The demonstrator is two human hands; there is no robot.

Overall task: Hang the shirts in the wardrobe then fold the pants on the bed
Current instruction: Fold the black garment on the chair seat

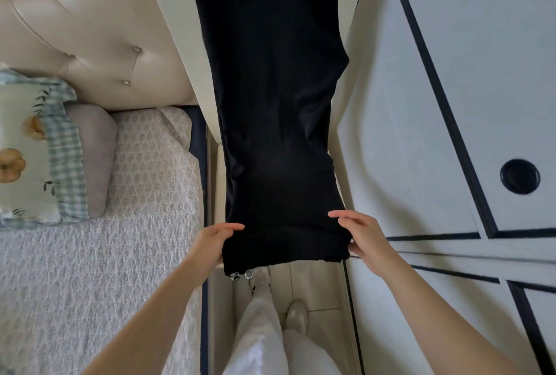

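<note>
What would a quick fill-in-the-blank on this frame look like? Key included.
1. The left hand and the right hand each grip one end of the pants, which are ____ in colour.
2. The bed lies on the person's ____ side.
3. The wardrobe door has a recessed handle that is ____ in shape.

Missing words: black; left; round.
</note>
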